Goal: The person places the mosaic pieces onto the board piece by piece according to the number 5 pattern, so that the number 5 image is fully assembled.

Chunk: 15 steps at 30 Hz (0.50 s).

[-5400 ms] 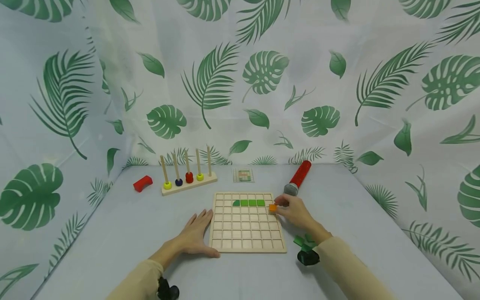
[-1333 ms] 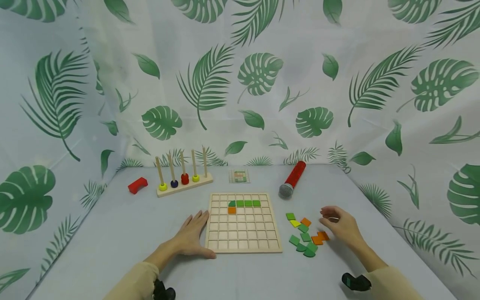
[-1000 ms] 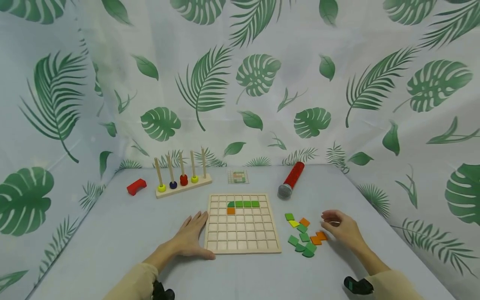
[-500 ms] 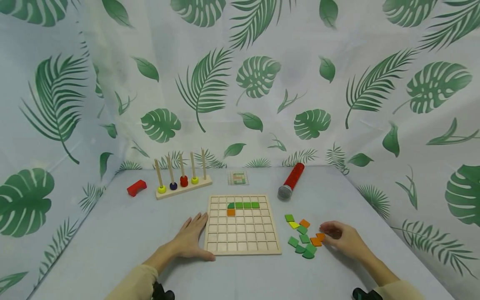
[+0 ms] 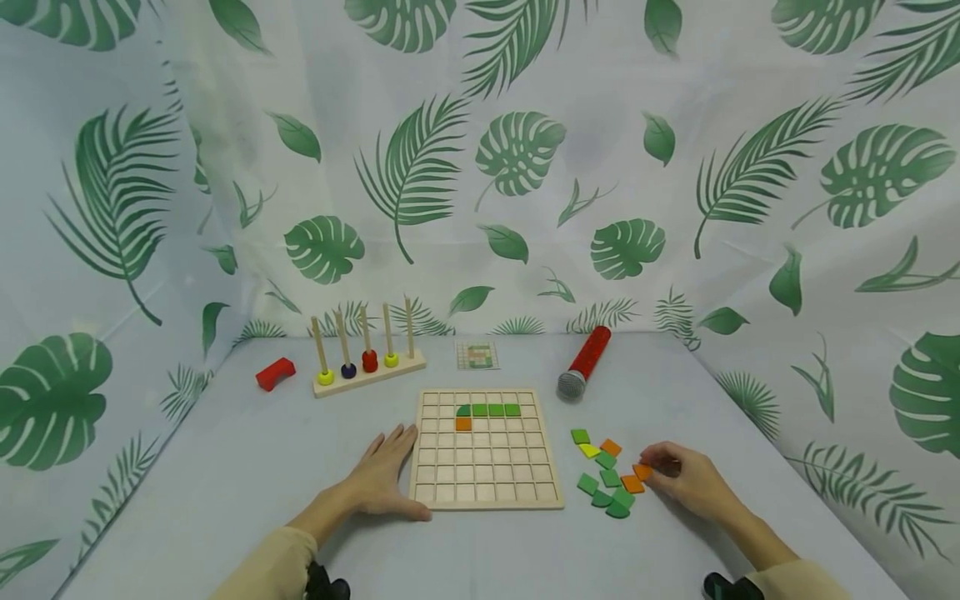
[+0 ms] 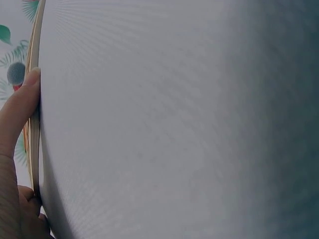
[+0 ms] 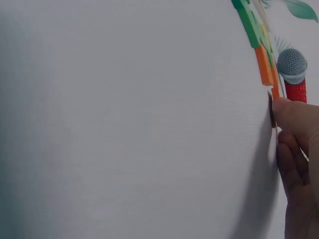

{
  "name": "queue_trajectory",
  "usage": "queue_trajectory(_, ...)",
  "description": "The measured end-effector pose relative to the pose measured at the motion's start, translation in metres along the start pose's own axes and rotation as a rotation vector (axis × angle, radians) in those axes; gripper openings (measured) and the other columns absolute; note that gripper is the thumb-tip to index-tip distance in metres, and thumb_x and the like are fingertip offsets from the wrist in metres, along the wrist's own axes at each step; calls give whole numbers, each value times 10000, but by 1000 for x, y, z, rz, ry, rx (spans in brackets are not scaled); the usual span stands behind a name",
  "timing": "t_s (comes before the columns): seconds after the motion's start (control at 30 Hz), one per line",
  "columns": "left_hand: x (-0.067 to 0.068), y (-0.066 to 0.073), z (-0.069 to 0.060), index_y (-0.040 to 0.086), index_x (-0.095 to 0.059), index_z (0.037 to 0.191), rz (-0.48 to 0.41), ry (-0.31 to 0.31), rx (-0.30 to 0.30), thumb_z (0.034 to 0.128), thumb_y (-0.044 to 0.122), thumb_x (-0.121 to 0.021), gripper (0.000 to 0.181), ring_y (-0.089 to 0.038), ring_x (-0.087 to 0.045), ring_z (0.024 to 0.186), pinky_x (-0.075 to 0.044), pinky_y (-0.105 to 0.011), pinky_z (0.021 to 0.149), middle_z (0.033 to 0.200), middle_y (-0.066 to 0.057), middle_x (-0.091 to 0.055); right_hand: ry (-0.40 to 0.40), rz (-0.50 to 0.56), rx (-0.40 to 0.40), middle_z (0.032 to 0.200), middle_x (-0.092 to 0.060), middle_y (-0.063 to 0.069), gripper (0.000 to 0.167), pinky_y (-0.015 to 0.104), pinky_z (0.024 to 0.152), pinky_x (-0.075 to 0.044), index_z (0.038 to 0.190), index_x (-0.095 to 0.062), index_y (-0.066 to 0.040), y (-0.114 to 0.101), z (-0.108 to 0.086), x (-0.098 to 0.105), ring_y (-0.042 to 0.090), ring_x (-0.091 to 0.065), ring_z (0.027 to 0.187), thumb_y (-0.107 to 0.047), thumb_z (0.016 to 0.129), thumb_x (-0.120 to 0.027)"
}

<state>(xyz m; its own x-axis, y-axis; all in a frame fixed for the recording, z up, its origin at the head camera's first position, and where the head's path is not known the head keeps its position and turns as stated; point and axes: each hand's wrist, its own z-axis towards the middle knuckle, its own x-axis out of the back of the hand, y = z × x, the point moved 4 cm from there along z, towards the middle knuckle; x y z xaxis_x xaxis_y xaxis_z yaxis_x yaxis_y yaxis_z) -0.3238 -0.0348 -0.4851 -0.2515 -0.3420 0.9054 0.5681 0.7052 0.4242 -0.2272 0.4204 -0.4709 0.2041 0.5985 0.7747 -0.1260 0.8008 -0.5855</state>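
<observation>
A wooden grid board [image 5: 486, 467] lies flat on the table, with a row of green tiles [image 5: 496, 410] and one orange tile [image 5: 463, 424] in its cells. My left hand [image 5: 384, 477] lies spread against the board's left edge; in the left wrist view the thumb [image 6: 22, 107] touches its rim. To the right of the board is a loose group of green, yellow and orange tiles [image 5: 609, 478]. At the right side of that group, my right hand [image 5: 692, 478] pinches an orange square tile [image 5: 642, 472] between thumb and fingers, as the right wrist view also shows.
Behind the board lie a small pattern card [image 5: 477, 356] and a red microphone [image 5: 586, 361]. At the back left stand a peg stacker [image 5: 370, 375] with coloured beads and a red arched block [image 5: 275, 373]. A leaf-print cloth [image 5: 480, 192] hangs behind the table.
An orange tile, earlier in my right hand, now sits in the board below the green row. The right hand moved right, then down onto another orange tile. My left hand stays at the board.
</observation>
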Motion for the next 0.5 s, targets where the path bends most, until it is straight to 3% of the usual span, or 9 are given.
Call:
queue_trajectory(0.27,-1,0,0,4,-196,1492,3,0,-3,557,745,-709,1298,-314,-116,1422,-54,-498,1137,1540,-145,-211,69,34,18,981,-654,71,283,182,762,-519,1070,-637,-8,-10,18,5,225,-624,886,-59,808,-733)
queue_trajectory(0.4,-1,0,0,5,-197,1493,4,0,-4,558,752,-704,1299,-313,-115,1422,-55,-499,1136,1541,-144,-210,76,81,53,1000,-654,96,285,176,764,-516,1089,-625,14,-25,30,-4,247,-626,895,-52,827,-715)
queue_trajectory(0.5,0,0,0,2,-200,1491,5,2,-3,558,753,-703,1299,-314,-120,1421,-61,-500,1136,1539,-147,-213,74,115,36,1003,-651,95,294,211,780,-526,1099,-620,9,-38,38,-14,248,-623,900,-57,829,-715)
